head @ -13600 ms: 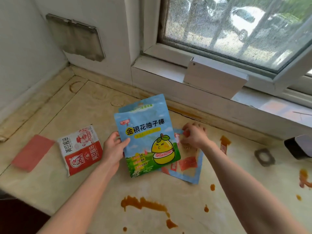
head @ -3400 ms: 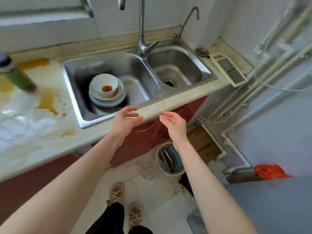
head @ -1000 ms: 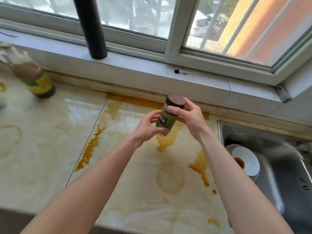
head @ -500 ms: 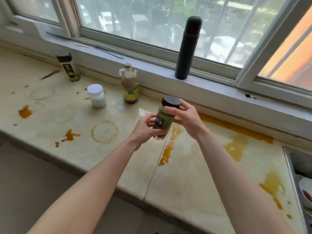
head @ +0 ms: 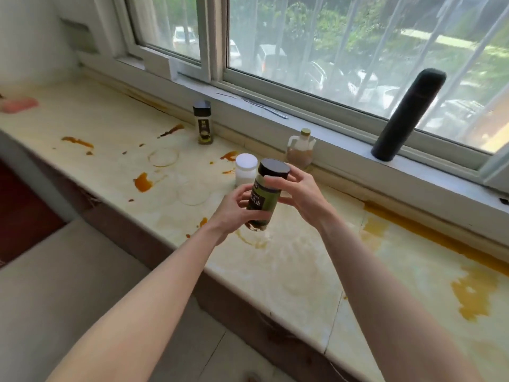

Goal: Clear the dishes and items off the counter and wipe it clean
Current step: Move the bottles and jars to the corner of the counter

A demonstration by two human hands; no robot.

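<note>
Entry: we hold the green-label jar in the air over the worktop, tilted, its dark lid leaning toward 1 o'clock. Its base is clear of the surface.

- The left grip is closed round the jar's lower body, coming in from 8 o'clock.
- The right grip is closed on the jar's top from 3 o'clock. Its fingers curl over the lid rim and its thumb lies against the jar's upper side.

On the worktop, taken from the jar:
- A white-lidded jar stands upright at 11 o'clock, just beyond the lid.
- A handled bottle of brown liquid stands at 1 o'clock, near the back edge.
- A dark-capped shaker stands farther off at 11 o'clock.
- A pink cloth lies far out at 10 o'clock.

Orange-brown stains and ring marks are scattered from 9 o'clock round to 4 o'clock. A black flask stands on the window sill at 2 o'clock.
</note>
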